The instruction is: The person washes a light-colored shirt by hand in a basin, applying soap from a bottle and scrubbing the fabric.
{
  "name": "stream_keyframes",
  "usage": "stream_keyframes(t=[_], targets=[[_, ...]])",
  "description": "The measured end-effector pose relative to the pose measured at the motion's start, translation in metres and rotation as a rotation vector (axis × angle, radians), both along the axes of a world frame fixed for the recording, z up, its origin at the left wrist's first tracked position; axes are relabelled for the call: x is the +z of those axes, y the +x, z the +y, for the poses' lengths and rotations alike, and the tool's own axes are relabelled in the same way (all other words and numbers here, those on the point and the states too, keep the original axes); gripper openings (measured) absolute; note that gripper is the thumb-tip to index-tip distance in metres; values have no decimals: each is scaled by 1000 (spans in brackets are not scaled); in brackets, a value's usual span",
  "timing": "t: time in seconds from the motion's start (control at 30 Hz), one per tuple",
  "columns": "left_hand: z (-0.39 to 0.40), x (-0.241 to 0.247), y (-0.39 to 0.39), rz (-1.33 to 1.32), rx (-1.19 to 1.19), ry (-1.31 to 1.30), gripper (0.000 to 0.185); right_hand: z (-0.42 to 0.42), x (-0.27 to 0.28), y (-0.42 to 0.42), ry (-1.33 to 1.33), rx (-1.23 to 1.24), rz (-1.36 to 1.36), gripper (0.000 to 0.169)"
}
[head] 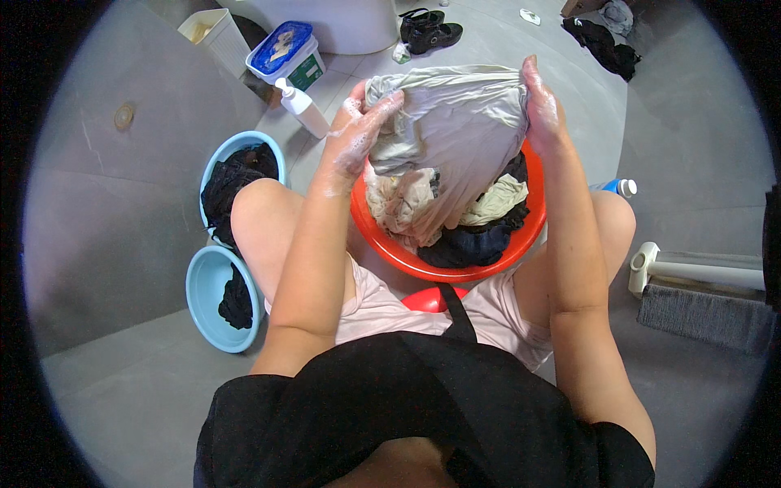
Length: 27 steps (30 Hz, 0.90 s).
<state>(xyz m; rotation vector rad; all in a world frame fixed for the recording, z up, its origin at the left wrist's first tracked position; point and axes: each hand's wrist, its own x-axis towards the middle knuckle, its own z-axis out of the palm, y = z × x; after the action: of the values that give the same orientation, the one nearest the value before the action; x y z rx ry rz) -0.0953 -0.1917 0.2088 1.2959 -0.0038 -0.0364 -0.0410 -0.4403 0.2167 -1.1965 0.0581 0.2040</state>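
Between my hands a wet, pale grey garment point(470, 116) is stretched out above a red plastic basin point(390, 253). My left hand point(360, 131), covered in suds, grips its bunched left edge. At the gathered right end, my right hand point(543, 110) holds it with the thumb pointing up and some foam on the skin. The garment's lower part hangs into the basin. Inside lie a pale greenish cloth point(500, 200), a beige cloth point(406, 198) and dark clothes point(470, 244). How far the pieces overlap is partly hidden.
Two light blue basins point(194, 299) with black clothes stand at my left. Beyond them are a white pump bottle point(305, 110), a blue-lidded tub point(282, 52) and a white bin point(223, 39). Black shoes point(433, 33) lie ahead; a blue bottle point(613, 188) stands by my right knee.
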Motion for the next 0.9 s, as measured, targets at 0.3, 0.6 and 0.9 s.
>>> stream_keyframes(t=[0.3,0.6,0.9], targets=[[24,10,5,33,150,-55,18,-16,18,-9,339,146,5,52],[27,18,2,142,143,-321,14,-22,18,-12,484,337,62,43],[25,16,-2,131,60,-489,17,-11,21,-19,-117,34,32,48]])
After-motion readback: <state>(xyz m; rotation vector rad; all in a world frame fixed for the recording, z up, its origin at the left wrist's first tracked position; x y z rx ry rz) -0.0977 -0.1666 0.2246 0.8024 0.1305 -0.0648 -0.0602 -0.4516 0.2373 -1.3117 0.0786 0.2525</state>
